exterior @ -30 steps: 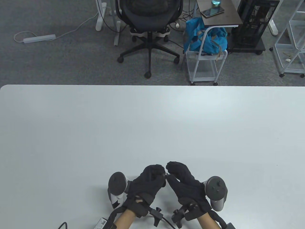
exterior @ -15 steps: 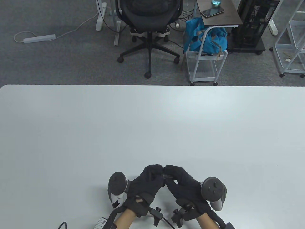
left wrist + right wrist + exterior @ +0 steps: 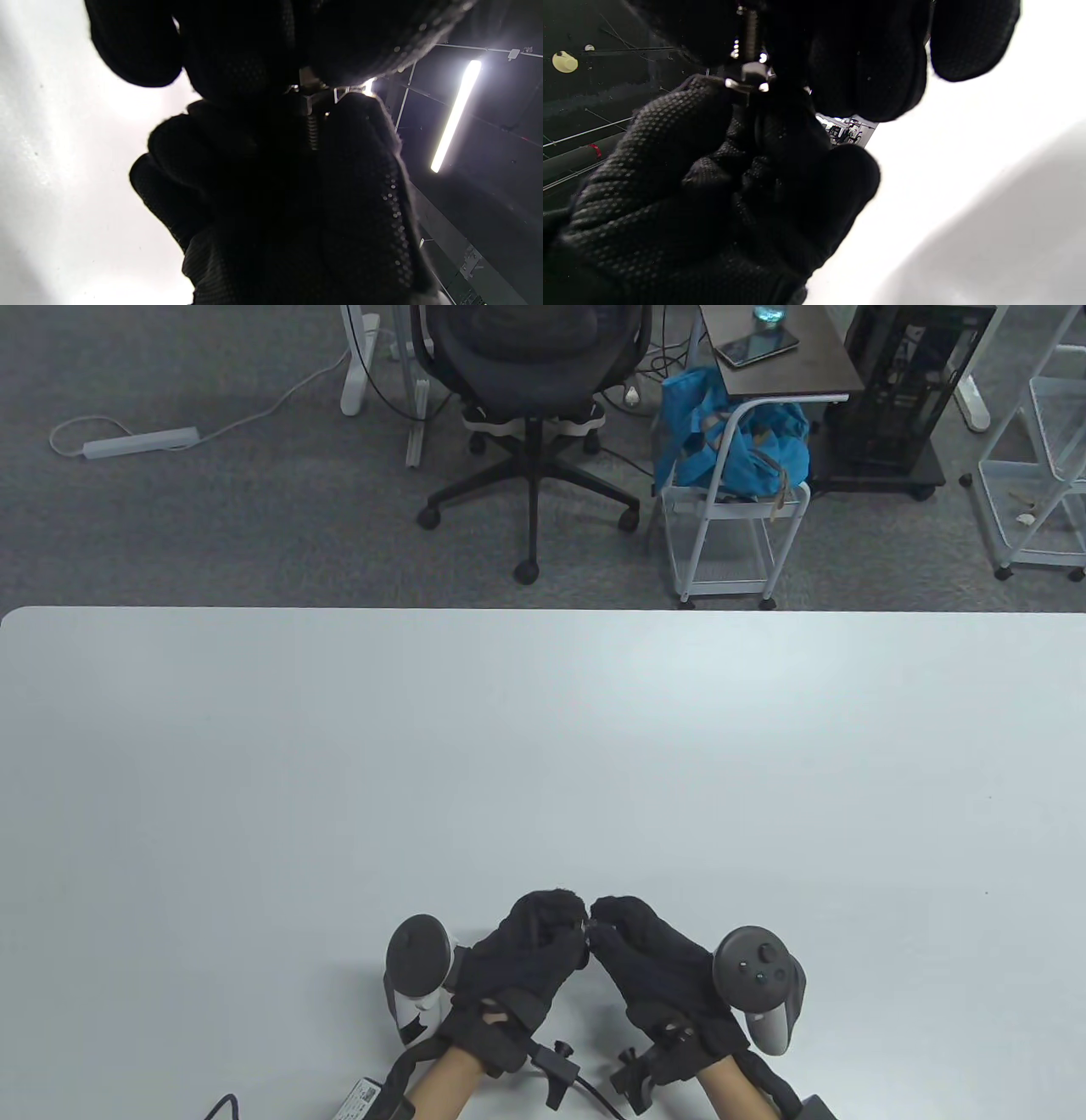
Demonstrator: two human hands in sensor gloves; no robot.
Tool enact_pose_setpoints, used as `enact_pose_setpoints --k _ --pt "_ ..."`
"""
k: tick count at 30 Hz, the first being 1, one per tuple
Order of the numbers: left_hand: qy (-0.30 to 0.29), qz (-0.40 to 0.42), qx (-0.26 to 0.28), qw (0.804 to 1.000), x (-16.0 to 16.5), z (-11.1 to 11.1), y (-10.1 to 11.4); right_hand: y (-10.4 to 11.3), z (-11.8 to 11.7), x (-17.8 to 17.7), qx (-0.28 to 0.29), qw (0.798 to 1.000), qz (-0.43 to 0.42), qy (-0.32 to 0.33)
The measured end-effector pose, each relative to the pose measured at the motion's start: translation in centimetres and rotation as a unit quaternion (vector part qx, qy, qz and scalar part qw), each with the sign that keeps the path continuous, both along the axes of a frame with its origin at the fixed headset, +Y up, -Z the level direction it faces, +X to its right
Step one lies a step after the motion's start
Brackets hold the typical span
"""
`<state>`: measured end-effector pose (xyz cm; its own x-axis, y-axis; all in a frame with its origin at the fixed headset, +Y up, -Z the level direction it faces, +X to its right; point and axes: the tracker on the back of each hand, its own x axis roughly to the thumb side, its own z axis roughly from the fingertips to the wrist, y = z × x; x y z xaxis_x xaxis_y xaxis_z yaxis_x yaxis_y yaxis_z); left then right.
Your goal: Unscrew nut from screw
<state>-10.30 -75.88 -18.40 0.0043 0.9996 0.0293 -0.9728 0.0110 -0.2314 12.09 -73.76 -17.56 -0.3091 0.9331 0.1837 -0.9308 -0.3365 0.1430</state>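
Note:
Both gloved hands meet near the table's front edge. My left hand (image 3: 567, 920) grips the screw (image 3: 312, 133) by its threaded shaft, fingers curled around it. My right hand (image 3: 607, 923) pinches the hex nut (image 3: 749, 78) between thumb and fingertips. The nut (image 3: 306, 103) sits on the shaft just outside my left fingers. In the right wrist view the shaft (image 3: 750, 31) runs up from the nut into my left hand. In the table view only a glint of metal (image 3: 587, 929) shows between the fingertips. The screw's head is hidden.
The white table (image 3: 543, 729) stretches away from the hands. Cables and a small box (image 3: 365, 1099) lie at the front edge by my left wrist. An office chair (image 3: 530, 381) and a cart with a blue bag (image 3: 734, 449) stand beyond the far edge.
My right hand has rolled at the wrist, its tracker turning leftward, and its fingertips have drawn closer to the left hand. The left hand has stayed still.

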Motion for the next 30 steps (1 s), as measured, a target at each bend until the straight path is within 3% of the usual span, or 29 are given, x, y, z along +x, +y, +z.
enact_pose_setpoints --k 12,17,25,30 --pt "0.005 0.008 -0.016 1.000 -0.1 -0.1 -0.2 0.9 0.1 -0.1 0.051 0.998 0.021 0.017" --pt "0.006 0.012 -0.017 1.000 -0.2 -0.1 -0.2 0.5 0.0 0.0 0.019 0.998 -0.054 0.036" --pt "0.002 0.003 -0.008 1.000 -0.1 -0.1 -0.3 -0.2 0.0 0.1 -0.007 1.000 0.004 -0.007" --pt "0.001 0.001 -0.006 1.000 -0.1 -0.1 -0.3 0.4 0.1 -0.1 0.021 1.000 0.021 -0.004"
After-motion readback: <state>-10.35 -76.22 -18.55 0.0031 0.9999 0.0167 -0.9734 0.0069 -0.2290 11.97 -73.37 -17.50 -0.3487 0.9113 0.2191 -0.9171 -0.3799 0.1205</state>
